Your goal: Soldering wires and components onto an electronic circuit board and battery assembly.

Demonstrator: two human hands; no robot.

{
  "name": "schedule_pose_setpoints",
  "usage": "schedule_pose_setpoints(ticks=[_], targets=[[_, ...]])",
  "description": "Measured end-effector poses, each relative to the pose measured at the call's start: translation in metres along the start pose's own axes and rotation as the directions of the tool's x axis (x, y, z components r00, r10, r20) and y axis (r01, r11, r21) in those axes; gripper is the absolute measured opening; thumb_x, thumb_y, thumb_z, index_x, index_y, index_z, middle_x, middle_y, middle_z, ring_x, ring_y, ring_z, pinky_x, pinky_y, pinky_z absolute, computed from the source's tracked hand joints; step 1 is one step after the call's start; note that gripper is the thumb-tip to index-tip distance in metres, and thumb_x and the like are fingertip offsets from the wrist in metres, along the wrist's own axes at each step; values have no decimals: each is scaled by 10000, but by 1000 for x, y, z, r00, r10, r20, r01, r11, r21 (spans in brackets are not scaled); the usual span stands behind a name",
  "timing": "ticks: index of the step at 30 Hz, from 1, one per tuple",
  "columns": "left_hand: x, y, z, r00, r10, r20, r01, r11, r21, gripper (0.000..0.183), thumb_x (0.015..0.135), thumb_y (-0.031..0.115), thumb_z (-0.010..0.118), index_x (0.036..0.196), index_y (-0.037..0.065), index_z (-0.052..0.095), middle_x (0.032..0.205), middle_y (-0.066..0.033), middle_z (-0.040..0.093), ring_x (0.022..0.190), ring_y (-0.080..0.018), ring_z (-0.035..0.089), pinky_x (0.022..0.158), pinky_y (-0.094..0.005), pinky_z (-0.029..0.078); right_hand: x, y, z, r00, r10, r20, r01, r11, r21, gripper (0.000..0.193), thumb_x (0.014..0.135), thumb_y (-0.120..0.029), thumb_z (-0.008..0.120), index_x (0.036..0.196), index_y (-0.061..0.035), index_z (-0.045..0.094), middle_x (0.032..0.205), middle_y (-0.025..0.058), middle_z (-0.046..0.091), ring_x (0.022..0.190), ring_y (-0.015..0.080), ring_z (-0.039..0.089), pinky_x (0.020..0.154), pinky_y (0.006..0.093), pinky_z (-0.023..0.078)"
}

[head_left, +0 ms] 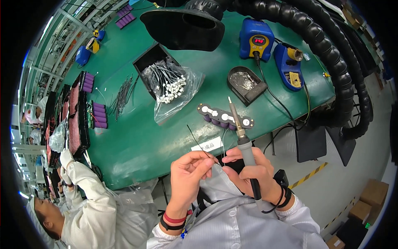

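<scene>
My right hand [262,170] is closed around the grey handle of a soldering iron [246,152], whose metal tip points up and away over the bench. Thumb and fingertips of my left hand [187,176] pinch a thin dark wire or sleeve [196,138], its free end sticking up to the left. Both sets of fingertips nearly meet in front of my chest. Pale thin leads [224,137] run from a purple battery pack [227,119] down to the fingers of my right hand. Exactly how the fingertips hold these leads is too small to tell.
A black tray [142,66] holds bagged wires with white connectors, beside loose dark strands [123,95]. Right of it stand a solder waste box [248,90], a blue soldering station [253,31] and an iron stand [286,66]. A black fume hood [182,31] hangs overhead. A co-worker [91,207] sits left.
</scene>
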State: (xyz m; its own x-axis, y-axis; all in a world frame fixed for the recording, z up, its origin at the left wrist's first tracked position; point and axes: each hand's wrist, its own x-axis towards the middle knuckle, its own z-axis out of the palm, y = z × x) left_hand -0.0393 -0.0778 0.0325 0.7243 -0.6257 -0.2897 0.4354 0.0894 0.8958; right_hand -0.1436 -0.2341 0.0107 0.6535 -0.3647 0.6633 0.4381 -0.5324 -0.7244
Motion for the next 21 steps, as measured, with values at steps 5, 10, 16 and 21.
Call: schedule_pose_setpoints(ticks=[5, 10, 16, 21], targets=[[1, 0, 4, 1000, 13, -8, -13, 1000, -8, 113, 950, 27, 716, 1049, -21, 694, 955, -100, 745, 680, -73, 600, 581, -202, 434, 3, 4, -2, 998, 14, 61, -15, 1000, 17, 439, 775, 64, 835, 1009, -80, 491, 1154, 226, 670, 889, 275, 759, 741, 341, 618], [7, -3, 4, 1000, 26, -1, -26, 999, -41, 133, 948, 33, 731, 1065, -23, 699, 954, -70, 745, 721, -78, 627, 616, -207, 455, 5, 5, -2, 989, 52, 135, -53, 999, 6, 383, 823, 74, 808, 930, -70, 470, 1111, 263, 675, 943, 292, 760, 711, 325, 602], [8, -3, 2, 995, 100, -6, -100, 995, -15, 150, 951, 25, 725, 1081, -30, 673, 992, -83, 724, 839, -104, 651, 757, -239, 511, 7, 11, -2, 994, 54, 93, -56, 998, 24, 420, 788, 99, 816, 978, -59, 476, 1050, 223, 700, 903, 277, 736, 712, 325, 594], [12, 1, 8, 978, 206, 23, -204, 976, -82, 162, 957, 37, 652, 1101, 12, 583, 1011, -86, 646, 935, -155, 619, 843, -296, 489, 3, 13, -1, 993, 63, 103, -70, 996, 62, 500, 817, 121, 787, 1042, -89, 393, 1081, 281, 646, 975, 244, 717, 697, 279, 519]])
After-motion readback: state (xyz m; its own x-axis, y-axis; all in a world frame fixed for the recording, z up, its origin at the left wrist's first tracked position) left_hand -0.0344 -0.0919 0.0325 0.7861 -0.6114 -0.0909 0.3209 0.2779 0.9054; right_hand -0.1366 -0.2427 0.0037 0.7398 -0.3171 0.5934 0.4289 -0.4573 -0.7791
